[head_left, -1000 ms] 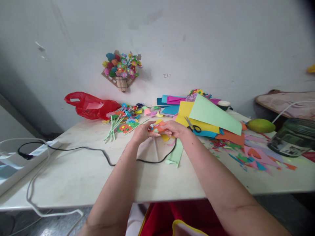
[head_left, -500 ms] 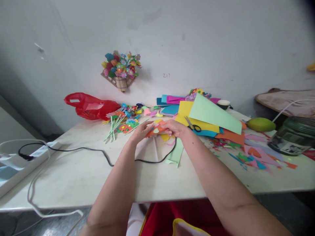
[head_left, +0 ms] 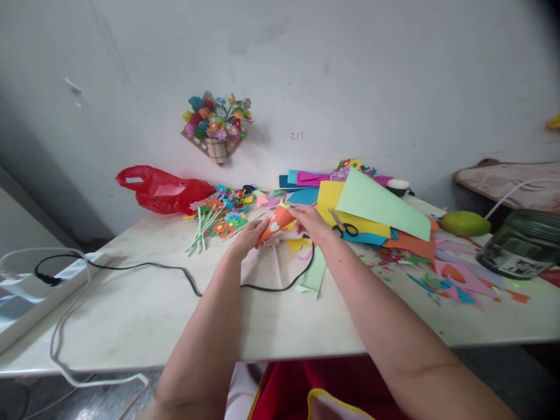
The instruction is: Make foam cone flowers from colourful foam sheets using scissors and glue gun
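An orange piece (head_left: 276,223) with pale heart shapes is held tilted above the table, its upper end to the right. My left hand (head_left: 250,235) is closed on its lower left end. The fingers of my right hand (head_left: 311,223) are pinched at its upper right edge. Under the hands lies a white tool (head_left: 277,265), partly hidden, with a black cord (head_left: 280,288) running from it. Beside it are a yellow scrap (head_left: 299,245) and a light green strip (head_left: 312,274).
Scissors (head_left: 343,225) lie on yellow sheets right of my hands, under a large green sheet (head_left: 376,201). A glass jar (head_left: 520,248) and green fruit (head_left: 464,223) stand far right. Green strips (head_left: 202,230) and a red bag (head_left: 164,189) are left.
The orange piece has turned to a steeper tilt, its right end now higher. My right hand has moved slightly up, and more of the white tool below shows.
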Demonstrator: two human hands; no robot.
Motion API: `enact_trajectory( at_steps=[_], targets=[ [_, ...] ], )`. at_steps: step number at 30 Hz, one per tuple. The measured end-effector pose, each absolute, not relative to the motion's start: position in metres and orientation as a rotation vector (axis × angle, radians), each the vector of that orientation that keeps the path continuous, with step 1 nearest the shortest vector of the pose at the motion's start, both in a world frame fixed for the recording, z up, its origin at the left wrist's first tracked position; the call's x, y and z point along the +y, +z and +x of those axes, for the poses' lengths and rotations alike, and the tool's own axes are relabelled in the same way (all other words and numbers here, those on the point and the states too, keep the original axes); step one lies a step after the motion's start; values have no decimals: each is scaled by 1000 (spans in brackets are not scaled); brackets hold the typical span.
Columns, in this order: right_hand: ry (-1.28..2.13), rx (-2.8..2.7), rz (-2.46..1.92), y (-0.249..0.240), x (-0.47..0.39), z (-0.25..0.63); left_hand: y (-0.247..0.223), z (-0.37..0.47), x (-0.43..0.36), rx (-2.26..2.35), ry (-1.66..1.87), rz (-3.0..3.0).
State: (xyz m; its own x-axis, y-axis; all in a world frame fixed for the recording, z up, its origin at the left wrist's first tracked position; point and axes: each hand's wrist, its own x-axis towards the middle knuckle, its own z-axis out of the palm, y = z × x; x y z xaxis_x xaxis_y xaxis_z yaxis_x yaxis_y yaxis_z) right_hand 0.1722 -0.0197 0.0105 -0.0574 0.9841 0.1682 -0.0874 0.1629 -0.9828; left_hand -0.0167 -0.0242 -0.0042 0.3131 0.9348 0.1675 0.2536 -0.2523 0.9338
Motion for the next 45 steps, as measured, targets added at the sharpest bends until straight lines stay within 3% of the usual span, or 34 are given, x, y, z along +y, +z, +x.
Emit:
enact_trajectory(
  at_steps=[16,29,37,45],
  targets=[
    [975,-1253,-980,7,-13,171,-3,-14,-19,1104,1512,1083],
    [832,-1429,-990,8,-19,161,-12,-5,-17,1114,1372,1189],
    [740,-1501,-931,4,-15,149,-9,4,-25,988,963,1206],
    [652,-1446,-942,-7,-14,141,-9,1,-20,1062,1237,1166]
  ],
)
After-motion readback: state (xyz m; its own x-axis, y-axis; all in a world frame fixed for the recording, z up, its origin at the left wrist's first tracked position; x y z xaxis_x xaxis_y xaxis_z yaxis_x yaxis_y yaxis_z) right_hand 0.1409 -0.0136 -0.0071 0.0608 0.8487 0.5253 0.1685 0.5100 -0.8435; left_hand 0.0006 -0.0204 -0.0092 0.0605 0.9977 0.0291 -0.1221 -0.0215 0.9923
